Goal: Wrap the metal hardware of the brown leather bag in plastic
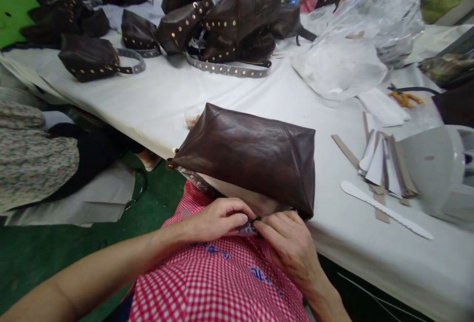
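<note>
A dark brown leather bag (252,154) lies on its side over the near edge of the white table (177,100), its studded strap hanging off to the left. My left hand (218,218) and my right hand (287,243) meet just under the bag's near edge, above my red checked lap. Both hands are closed in a pinch on a small dark piece at the bag's edge, which is too small to name.
Several more studded brown bags (229,20) and loose straps are piled at the far side. Clear plastic bags (355,40) lie far right. Card strips (381,164), a white scalloped strip (385,208) and a grey stool (440,169) are at right. Another person's hands work far back.
</note>
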A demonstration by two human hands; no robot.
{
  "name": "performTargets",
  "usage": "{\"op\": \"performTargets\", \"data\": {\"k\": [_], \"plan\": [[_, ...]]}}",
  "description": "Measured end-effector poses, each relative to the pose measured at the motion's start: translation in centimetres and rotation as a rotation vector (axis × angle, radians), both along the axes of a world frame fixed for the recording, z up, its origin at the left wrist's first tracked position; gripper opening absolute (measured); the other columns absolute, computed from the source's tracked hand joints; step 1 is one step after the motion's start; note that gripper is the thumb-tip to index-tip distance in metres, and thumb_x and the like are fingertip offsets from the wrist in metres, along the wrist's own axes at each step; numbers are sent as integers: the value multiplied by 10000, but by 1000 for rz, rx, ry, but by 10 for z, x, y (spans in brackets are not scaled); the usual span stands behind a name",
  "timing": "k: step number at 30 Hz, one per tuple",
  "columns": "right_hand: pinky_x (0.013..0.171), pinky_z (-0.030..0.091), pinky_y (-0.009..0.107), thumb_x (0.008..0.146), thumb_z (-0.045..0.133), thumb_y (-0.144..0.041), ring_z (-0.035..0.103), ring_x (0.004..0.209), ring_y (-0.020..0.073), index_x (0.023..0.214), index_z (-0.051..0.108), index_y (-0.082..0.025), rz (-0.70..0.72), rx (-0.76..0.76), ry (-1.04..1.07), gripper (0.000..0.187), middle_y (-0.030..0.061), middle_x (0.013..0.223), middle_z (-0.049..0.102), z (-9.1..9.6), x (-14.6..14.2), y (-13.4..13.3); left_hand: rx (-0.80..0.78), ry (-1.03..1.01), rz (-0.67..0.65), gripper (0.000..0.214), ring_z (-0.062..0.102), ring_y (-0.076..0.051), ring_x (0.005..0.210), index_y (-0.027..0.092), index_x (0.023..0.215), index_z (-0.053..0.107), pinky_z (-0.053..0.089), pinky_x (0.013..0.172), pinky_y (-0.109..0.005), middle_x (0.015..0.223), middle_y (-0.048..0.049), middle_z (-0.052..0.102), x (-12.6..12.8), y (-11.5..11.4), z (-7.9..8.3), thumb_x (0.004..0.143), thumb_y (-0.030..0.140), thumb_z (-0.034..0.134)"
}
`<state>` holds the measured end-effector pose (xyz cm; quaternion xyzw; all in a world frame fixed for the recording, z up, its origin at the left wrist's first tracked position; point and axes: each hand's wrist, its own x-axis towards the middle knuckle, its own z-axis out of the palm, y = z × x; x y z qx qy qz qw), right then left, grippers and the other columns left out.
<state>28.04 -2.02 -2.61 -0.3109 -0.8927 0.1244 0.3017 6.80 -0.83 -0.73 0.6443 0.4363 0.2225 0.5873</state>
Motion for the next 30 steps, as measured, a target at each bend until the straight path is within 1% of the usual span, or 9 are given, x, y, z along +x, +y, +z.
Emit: {"op": "performTargets", "data": {"k": [1,3,7,12,14,16,18,23,30], "plan": [[664,282,331,1015,356,-168,508,701,158,925,626,-157,4,-4,7,285,41,759,635,1,0,0,36,-8,-24,213,626,-161,942,155,966,689,490,892,-293,995,-52,685,-1,2,0,904,193,489],[668,289,328,1008,369,-156,531,720,154,936,628,-163,15,-17,18,269,42,785,650,3,1,1,139,-16,-83,216,625,-158,960,149,928,709,479,912,-290,1022,-67,683,-2,7,-3,904,171,495],[672,306,324,1000,388,-152,549,725,145,942,636,-169,27,-46,33,255,39,792,663,7,2,1,315,8,-201,226,632,-162,944,153,922,717,492,877,-292,1029,-87,680,-3,12,-11,905,147,492],[680,309,324,1000,379,-154,540,727,145,934,639,-162,38,-70,33,267,37,785,658,8,3,-1,432,78,-371,228,617,-181,968,162,942,680,492,867,-285,1023,-108,663,-4,15,-13,921,151,453],[678,297,326,1001,364,-152,516,710,148,926,633,-162,46,-78,18,279,34,768,644,7,2,-1,481,110,-443,216,609,-180,943,160,944,661,487,840,-271,1016,-113,651,-4,15,-12,928,166,446],[680,286,330,1000,343,-151,495,698,155,917,627,-167,52,-88,-6,297,31,752,626,6,2,-2,524,125,-480,214,602,-175,914,163,945,647,482,811,-263,1012,-112,642,-5,15,-11,929,172,434],[686,280,333,998,327,-152,485,697,161,906,624,-171,59,-104,-31,311,30,743,611,4,2,-2,537,121,-476,209,597,-174,915,166,938,638,476,801,-258,1024,-108,634,-4,14,-12,921,164,430],[685,280,333,997,296,-142,448,674,164,843,609,-175,62,-128,-95,351,22,703,567,1,3,-1,486,109,-377,173,594,-162,891,157,857,608,472,777,-242,993,-86,624,4,12,-15,884,128,440],[675,299,322,964,385,-121,491,694,164,829,600,-170,52,-143,-117,257,23,712,580,-1,2,6,403,193,-286,109,559,-156,816,148,815,580,439,753,-252,853,-49,605,13,17,-16,850,101,488]]}}
